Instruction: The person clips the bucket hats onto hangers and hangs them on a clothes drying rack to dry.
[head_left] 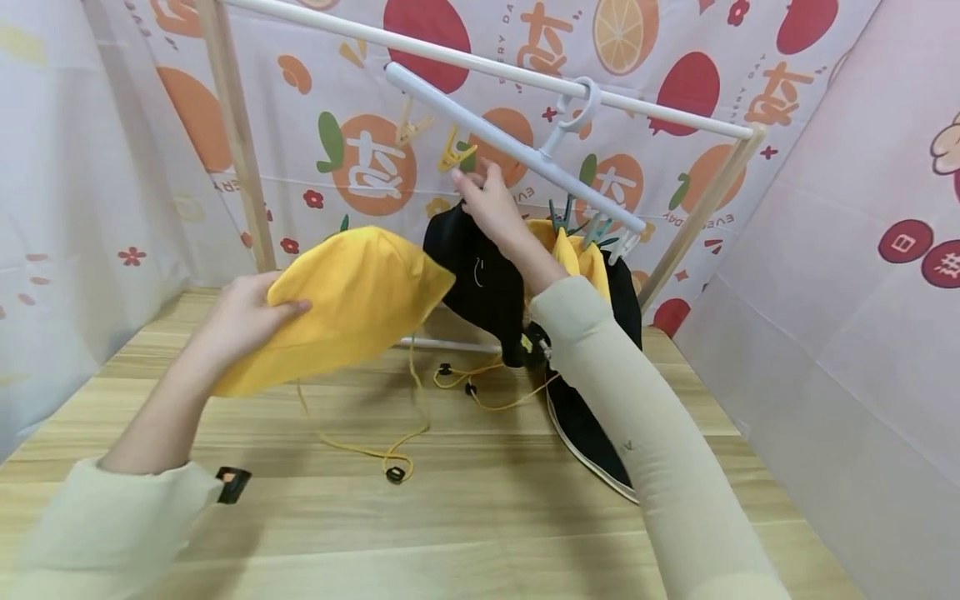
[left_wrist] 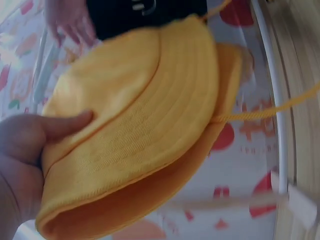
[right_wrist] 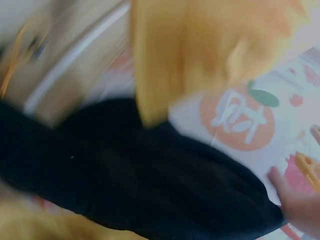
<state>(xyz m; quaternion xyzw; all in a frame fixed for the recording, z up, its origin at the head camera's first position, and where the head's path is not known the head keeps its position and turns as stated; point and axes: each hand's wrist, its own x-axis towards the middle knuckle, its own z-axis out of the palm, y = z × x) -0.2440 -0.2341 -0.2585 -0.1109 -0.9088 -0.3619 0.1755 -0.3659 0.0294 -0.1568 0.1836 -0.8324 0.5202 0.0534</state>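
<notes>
My left hand (head_left: 255,317) grips a yellow bucket hat (head_left: 352,300), thumb on the outside of the cloth in the left wrist view. From the hat hangs a thin yellow cord (head_left: 416,387) with a black toggle (head_left: 395,474). Up by the hanger, my right hand (head_left: 491,204) has its fingers extended, the tips just under a yellow clothespin (head_left: 456,154). A black hat (head_left: 476,275) with a small white stitched mark overlaps that hand from below. In the right wrist view, its black cloth (right_wrist: 150,175) reaches the hand's edge.
A pale hanger (head_left: 480,125) hangs tilted from a white rod (head_left: 480,62) on wooden posts (head_left: 238,133). Dark green clothespins (head_left: 561,215) hold yellow and black cloth at its right end. An unused beige clothespin (head_left: 408,129) dangles at left. Loose cords lie on the wooden table (head_left: 337,525).
</notes>
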